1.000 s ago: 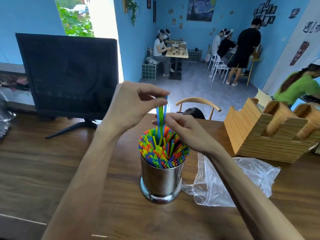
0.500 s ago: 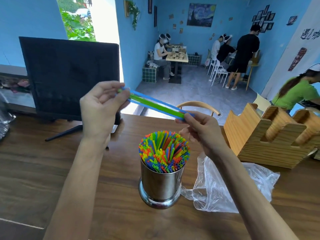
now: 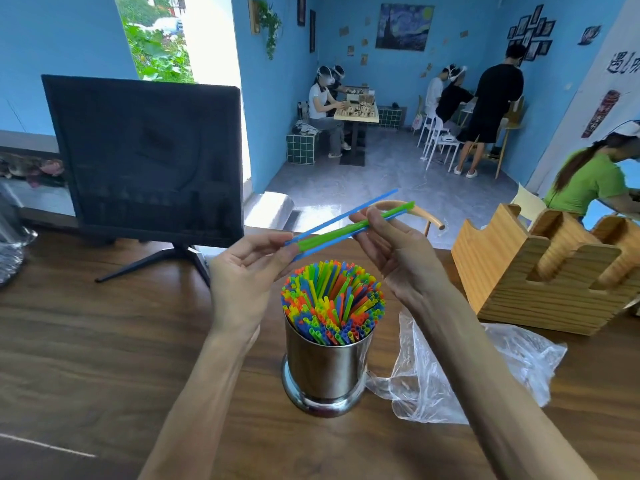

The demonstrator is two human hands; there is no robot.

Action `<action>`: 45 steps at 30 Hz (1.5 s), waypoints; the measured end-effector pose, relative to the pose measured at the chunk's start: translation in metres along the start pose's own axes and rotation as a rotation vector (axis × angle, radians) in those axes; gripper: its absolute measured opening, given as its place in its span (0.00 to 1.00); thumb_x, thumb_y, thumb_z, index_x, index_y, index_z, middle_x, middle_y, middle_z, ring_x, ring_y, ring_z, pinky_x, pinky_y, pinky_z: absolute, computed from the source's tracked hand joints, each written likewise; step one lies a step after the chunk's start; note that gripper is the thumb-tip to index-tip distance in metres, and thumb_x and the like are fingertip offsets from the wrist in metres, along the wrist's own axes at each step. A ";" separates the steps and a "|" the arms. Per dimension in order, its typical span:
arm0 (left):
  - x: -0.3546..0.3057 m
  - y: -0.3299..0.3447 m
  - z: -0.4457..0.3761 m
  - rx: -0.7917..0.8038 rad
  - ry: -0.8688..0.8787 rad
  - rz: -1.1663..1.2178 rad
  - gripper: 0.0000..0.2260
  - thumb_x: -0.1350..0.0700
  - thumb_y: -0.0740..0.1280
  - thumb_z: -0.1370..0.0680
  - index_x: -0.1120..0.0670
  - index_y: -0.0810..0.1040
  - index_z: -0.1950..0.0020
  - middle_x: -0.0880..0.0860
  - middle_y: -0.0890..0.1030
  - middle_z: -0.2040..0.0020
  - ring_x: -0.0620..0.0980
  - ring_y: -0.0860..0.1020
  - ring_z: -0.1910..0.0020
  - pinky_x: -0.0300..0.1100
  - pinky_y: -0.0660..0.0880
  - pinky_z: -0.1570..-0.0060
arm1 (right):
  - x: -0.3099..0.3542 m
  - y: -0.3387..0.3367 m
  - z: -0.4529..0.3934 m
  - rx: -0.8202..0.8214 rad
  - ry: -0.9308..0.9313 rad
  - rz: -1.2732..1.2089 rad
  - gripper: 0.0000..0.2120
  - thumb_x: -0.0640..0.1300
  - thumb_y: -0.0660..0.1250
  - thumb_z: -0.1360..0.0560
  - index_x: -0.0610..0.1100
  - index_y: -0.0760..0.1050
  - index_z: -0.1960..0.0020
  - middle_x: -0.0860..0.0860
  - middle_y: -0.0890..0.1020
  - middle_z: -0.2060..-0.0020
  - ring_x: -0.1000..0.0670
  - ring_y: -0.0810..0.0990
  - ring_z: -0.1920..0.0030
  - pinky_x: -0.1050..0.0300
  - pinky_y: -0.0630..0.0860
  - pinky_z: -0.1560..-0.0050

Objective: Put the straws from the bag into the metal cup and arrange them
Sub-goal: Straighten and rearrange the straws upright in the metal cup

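A dark wooden desk (image 3: 86, 341) with a visible grain fills the lower part of the view. Near its middle stands the metal cup (image 3: 327, 368), upright on a wider round base and packed with colourful straws (image 3: 332, 299) standing on end. Just to the cup's right lies a crumpled clear plastic bag (image 3: 450, 375), touching the cup's base. Behind the bag, toward the right edge, sits a light wooden holder (image 3: 540, 271) with deep rounded slots. At the back left a dark monitor (image 3: 145, 161) rests on its splayed black stand (image 3: 156, 261). At the far left edge a shiny object (image 3: 10, 251) is only partly in view.
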State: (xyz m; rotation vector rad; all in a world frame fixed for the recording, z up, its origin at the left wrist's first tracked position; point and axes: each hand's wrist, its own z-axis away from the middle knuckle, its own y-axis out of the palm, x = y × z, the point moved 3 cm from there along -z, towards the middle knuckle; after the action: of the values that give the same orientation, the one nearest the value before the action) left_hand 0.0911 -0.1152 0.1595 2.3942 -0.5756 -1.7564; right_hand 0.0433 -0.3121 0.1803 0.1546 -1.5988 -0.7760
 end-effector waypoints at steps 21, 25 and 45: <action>0.012 -0.003 -0.001 0.353 -0.050 -0.427 0.13 0.60 0.72 0.21 0.48 0.81 0.39 0.47 0.84 0.43 0.42 0.82 0.43 0.34 0.78 0.45 | 0.033 0.016 0.021 -0.032 -0.497 0.631 0.02 0.41 0.69 0.19 0.46 0.80 0.51 0.49 0.87 0.61 0.51 0.87 0.59 0.56 0.84 0.60; 0.013 -0.002 -0.001 0.378 -0.048 -0.460 0.13 0.62 0.71 0.21 0.48 0.80 0.39 0.47 0.83 0.43 0.41 0.81 0.43 0.32 0.77 0.45 | -0.001 0.009 0.013 0.105 -0.416 1.118 0.02 0.49 0.73 0.23 0.52 0.84 0.53 0.52 0.87 0.60 0.54 0.86 0.61 0.46 0.85 0.55; 0.002 0.008 -0.003 0.328 0.121 -0.572 0.10 0.59 0.78 0.27 0.49 0.87 0.47 0.45 0.87 0.55 0.43 0.85 0.53 0.43 0.83 0.49 | -0.020 0.002 0.022 0.269 -0.210 1.239 0.05 0.51 0.77 0.26 0.52 0.88 0.52 0.54 0.88 0.61 0.56 0.86 0.58 0.45 0.82 0.50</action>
State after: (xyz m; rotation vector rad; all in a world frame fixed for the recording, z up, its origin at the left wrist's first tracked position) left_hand 0.0928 -0.1233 0.1610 3.1079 -0.1744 -1.7924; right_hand 0.0279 -0.2915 0.1651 -0.6972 -1.6118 0.3974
